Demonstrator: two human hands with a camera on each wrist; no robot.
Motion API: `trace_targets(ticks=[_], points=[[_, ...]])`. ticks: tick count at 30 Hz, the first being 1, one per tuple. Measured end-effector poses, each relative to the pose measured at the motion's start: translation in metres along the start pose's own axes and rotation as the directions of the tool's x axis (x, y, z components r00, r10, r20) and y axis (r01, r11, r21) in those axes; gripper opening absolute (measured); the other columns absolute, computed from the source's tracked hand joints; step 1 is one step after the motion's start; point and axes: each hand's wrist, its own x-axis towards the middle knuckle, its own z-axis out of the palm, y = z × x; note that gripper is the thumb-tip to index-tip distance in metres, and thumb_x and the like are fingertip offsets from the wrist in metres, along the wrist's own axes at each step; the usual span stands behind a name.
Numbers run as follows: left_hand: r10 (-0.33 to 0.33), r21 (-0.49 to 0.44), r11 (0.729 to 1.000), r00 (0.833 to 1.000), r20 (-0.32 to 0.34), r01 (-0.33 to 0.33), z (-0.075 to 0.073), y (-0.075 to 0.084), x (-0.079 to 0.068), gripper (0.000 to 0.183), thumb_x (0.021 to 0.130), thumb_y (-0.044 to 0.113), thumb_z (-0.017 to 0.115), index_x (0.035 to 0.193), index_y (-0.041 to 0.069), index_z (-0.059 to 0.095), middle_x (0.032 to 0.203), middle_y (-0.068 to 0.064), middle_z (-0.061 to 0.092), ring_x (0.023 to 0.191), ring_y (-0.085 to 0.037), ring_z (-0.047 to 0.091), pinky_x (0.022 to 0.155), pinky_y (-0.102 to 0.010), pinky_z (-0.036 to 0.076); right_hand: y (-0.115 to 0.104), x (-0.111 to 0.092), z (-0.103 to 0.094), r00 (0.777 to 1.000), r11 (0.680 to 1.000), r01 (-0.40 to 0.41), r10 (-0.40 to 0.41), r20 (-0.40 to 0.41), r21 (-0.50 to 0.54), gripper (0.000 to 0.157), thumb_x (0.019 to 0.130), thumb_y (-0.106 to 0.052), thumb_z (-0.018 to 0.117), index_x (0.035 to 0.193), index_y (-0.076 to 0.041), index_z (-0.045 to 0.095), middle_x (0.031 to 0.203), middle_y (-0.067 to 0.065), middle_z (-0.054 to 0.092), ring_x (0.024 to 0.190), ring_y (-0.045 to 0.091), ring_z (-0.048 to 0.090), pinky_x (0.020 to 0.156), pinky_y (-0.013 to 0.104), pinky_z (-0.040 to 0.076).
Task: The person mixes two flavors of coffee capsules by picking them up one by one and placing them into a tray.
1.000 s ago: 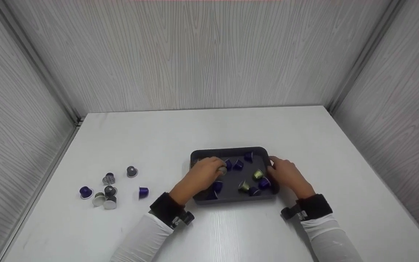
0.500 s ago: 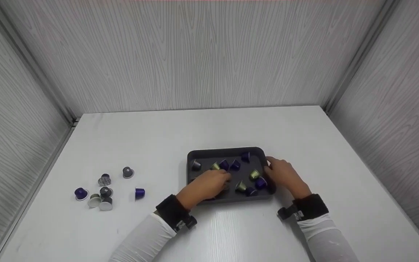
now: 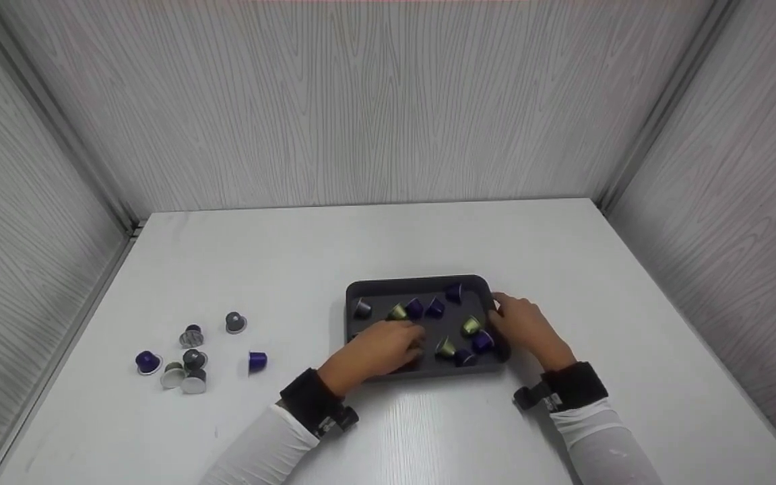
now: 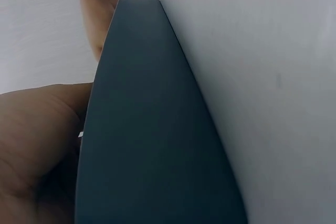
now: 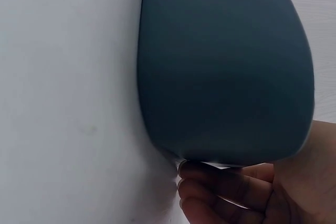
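A dark grey tray (image 3: 422,370) with raised walls holds several coffee capsules. Over its front left part is my left hand (image 3: 378,350), fingers bent down inside; the fingertips and anything between them are hidden. In the left wrist view, the tray wall (image 4: 147,114) covers most of that left hand (image 4: 37,145). My right hand (image 3: 529,327) grips the tray's right end. Its curled fingers (image 5: 231,187) touch the outside of the wall in the right wrist view, with the thumb out of sight. Near the left hand lie a green capsule (image 3: 397,312) and a purple capsule (image 3: 414,308).
Left of the tray, several capsules lie loose on the white table (image 3: 280,256), among them a purple capsule (image 3: 257,361) and a grey capsule (image 3: 235,322). Grey wood-grain panels (image 3: 361,101) stand behind and on both sides.
My left hand has moved toward the tray's front, uncovering a grey capsule at the back left and a green one beside the purple ones. The right hand stays on the tray's end.
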Motion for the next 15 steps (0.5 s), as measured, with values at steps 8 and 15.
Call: trace_targets(ticks=[8,15], points=[[0.012,0.001,1.000,0.996,-0.083,-0.012,-0.008,-0.008,-0.014,0.028,0.098,0.026,0.062,0.120,0.009,0.064,0.109,-0.003,0.066,0.097,-0.020,0.066,0.085,-0.032,0.054,-0.001,0.001,-0.002,1.000,1.000,0.002,-0.002,0.008,0.007,0.044,0.095,-0.018,0.053,0.135,-0.001,0.055,0.082,0.009,0.063,0.071,0.026,0.055,0.066,0.043,0.047],[0.058,0.106,0.994,0.977,-0.204,-0.036,-0.012,-0.020,-0.030,0.029,0.095,0.023,0.066,0.119,0.007,0.065,0.112,-0.007,0.066,0.102,-0.023,0.064,0.090,-0.035,0.052,0.000,0.001,-0.002,1.000,1.000,0.010,-0.010,0.008,-0.005,0.043,0.095,-0.017,0.053,0.135,-0.001,0.055,0.078,0.008,0.061,0.069,0.026,0.054,0.065,0.044,0.047]])
